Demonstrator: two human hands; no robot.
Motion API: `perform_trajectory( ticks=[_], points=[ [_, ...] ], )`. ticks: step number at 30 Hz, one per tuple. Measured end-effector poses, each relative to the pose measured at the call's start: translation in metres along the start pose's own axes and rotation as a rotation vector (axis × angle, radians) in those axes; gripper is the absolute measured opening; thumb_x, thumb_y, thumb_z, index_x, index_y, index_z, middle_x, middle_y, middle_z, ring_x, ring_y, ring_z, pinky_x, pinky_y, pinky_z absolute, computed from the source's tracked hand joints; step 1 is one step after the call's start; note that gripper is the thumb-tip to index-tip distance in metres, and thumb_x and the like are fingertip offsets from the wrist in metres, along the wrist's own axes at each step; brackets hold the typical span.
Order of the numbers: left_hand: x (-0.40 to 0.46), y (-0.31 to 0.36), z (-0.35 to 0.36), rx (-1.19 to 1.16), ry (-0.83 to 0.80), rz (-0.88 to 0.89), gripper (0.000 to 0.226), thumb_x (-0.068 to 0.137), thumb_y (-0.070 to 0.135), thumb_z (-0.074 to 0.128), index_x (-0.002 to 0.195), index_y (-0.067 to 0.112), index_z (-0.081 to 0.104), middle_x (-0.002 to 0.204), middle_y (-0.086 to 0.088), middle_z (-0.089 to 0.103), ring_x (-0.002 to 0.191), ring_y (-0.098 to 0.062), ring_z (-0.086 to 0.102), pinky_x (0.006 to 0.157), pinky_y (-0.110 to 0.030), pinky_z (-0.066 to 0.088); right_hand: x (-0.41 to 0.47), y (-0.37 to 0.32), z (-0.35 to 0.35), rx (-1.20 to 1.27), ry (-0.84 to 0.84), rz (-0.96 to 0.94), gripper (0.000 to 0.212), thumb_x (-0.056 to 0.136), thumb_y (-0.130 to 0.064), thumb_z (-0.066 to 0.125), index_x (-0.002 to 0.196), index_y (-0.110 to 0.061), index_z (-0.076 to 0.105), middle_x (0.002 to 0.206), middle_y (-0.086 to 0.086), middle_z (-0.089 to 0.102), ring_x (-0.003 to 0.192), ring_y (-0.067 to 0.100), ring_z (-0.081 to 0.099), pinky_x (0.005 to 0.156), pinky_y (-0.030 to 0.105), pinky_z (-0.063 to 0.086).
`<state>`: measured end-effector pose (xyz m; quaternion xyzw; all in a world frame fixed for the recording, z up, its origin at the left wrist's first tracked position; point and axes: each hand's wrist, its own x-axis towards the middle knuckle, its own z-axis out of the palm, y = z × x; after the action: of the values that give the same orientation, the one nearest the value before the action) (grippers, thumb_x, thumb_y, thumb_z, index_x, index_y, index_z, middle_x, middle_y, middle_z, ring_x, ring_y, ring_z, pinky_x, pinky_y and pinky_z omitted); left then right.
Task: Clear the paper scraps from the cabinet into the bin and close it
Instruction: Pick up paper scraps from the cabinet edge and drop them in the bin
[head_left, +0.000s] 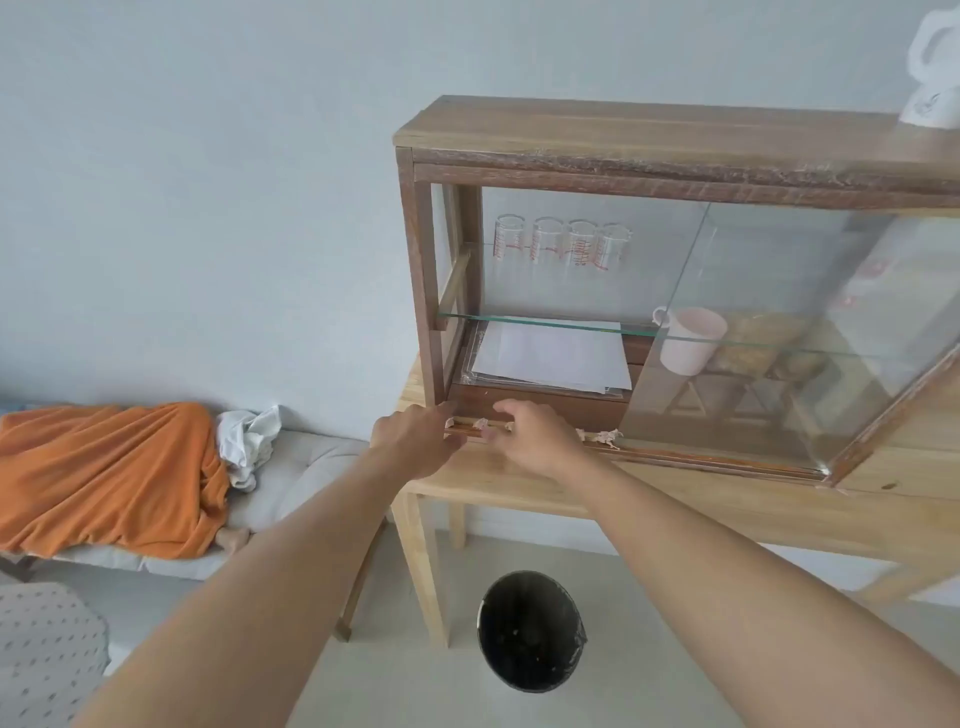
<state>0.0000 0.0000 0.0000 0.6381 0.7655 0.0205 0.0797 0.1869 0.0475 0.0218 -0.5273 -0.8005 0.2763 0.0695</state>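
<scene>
Cabinet: a brown wooden cabinet with glass panels (670, 156) is seen standing on a light wooden table (519, 480); its left half is open and the sliding glass door (753, 332) is pushed over to the right half.
Paper scraps: small crumpled pale paper scraps (602, 436) are seen lying in the bottom track at the cabinet's front edge, spread from under the hands to just left of the glass door's edge.
Left hand: the left hand (415, 441) is placed at the left end of the track, fingers curled down onto it beside a scrap; whether anything is gripped cannot be told.
Right hand: the right hand (535, 436) is set on the track just beside the left hand, fingers bent narrowly over the scraps; a firm hold cannot be told.
Bin: a round black waste bin (530, 631) is seen on the floor below the table's front edge, open at the top, well below the hands.
Upper shelf: 4 clear glasses with red print (563, 244) are lined up at the back on the glass shelf (519, 318); a pale pink mug (688, 338) is seen behind the glass door.
Lower level: white paper sheets (550, 358) are laid flat under the glass shelf.
Cabinet top: a white object (935, 67) is partly seen at the right corner.
Left side: an orange cloth (109, 473) and a white cloth (247, 441) are seen on a grey cushioned bench (306, 467).
</scene>
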Motion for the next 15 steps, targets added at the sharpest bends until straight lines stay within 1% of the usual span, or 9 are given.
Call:
perform_trajectory(
  ticks=[3,5,8,12,15],
  points=[
    [0.004,0.001,0.002,0.014,0.043,-0.027,0.041,0.098,0.057,0.047,0.137,0.045,0.050,0.110,-0.005,0.068,0.097,-0.034,0.065,0.070,-0.040,0.041,0.010,-0.004,0.011,0.018,0.003,0.006,0.058,0.102,-0.047,0.062,0.156,-0.028,0.054,0.152,0.008,0.064,0.141,0.033,0.059,0.110,0.046,0.051],
    [0.003,0.002,0.005,0.029,0.041,-0.057,0.037,0.099,0.055,0.048,0.133,0.042,0.056,0.107,-0.005,0.068,0.095,-0.034,0.065,0.069,-0.039,0.041,0.013,-0.008,0.019,-0.005,0.004,0.021,0.054,0.102,-0.042,0.062,0.154,-0.027,0.057,0.152,0.010,0.064,0.139,0.035,0.060,0.109,0.046,0.053],
    [0.006,0.000,0.010,0.032,0.044,-0.068,0.032,0.100,0.052,0.049,0.128,0.041,0.061,0.105,-0.005,0.068,0.095,-0.033,0.065,0.068,-0.038,0.039,0.017,-0.007,0.026,-0.064,0.034,0.010,0.043,0.103,-0.035,0.061,0.146,-0.028,0.065,0.144,0.011,0.070,0.133,0.037,0.064,0.103,0.047,0.056],
    [0.009,-0.004,0.016,0.029,0.117,-0.080,0.029,0.101,0.044,0.049,0.125,0.046,0.066,0.102,-0.004,0.069,0.093,-0.033,0.066,0.067,-0.036,0.038,0.018,-0.001,0.031,-0.099,0.110,-0.019,0.038,0.104,-0.025,0.059,0.139,-0.030,0.072,0.138,0.009,0.074,0.128,0.037,0.068,0.098,0.045,0.058],
    [0.011,-0.007,0.019,0.041,0.171,-0.078,0.029,0.102,0.040,0.050,0.123,0.048,0.068,0.099,-0.004,0.071,0.091,-0.033,0.067,0.066,-0.035,0.038,0.020,0.001,0.032,-0.132,0.161,-0.029,0.034,0.103,-0.027,0.061,0.134,-0.034,0.075,0.131,0.005,0.078,0.121,0.036,0.071,0.091,0.042,0.058]
  ],
)
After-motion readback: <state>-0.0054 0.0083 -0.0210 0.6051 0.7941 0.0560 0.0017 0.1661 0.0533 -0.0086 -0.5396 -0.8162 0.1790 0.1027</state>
